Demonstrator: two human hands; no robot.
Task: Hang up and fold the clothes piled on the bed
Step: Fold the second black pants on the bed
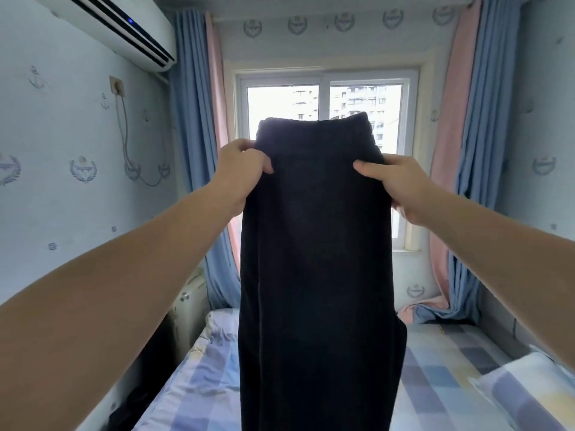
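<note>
A dark, almost black garment (317, 259), long like a pair of trousers, hangs straight down in the middle of the view, raised in front of the window. My left hand (241, 169) pinches its left edge a little below the top hem, thumb in front. My right hand (395, 185) grips its right edge at about the same height, thumb lying across the cloth. The lower end of the garment runs out of the frame over the bed (441, 368). Other clothes on the bed are hidden behind the garment or out of view.
The bed has a checked blue, grey and yellow sheet, with a pillow (529, 387) at the lower right. Blue and pink curtains (199, 150) flank the window (280, 101). An air conditioner (124, 29) hangs on the left wall. A white cabinet (186, 309) stands beside the bed.
</note>
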